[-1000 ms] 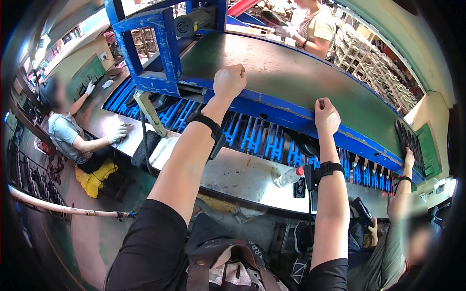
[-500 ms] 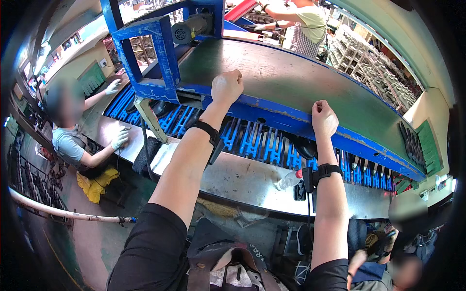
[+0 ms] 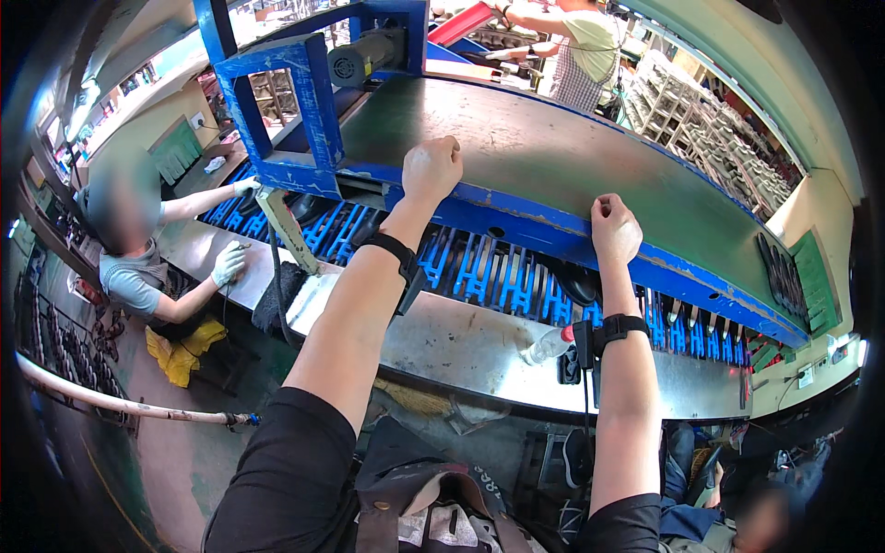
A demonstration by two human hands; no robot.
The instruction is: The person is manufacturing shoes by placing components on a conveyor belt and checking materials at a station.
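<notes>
Both my fists on the near edge of the conveyor, the desk below.

My left grip [image 3: 431, 169] sits closed on the conveyor's edge rail [image 3: 516, 214] at 11 o'clock; my right grip [image 3: 615, 229] rests closed on the same rail at 1 o'clock, well apart from it. The belt [image 3: 553, 157] stretches behind both. Under the rail runs a row of slotted racks [image 3: 479, 272], and before them the desk [image 3: 461, 346]. A plastic bottle [image 3: 546, 347] lies on the desk just left of my right forearm. A seated person [image 3: 138, 267] works at 9 o'clock; another person [image 3: 581, 46] stands behind the belt at 12.
</notes>
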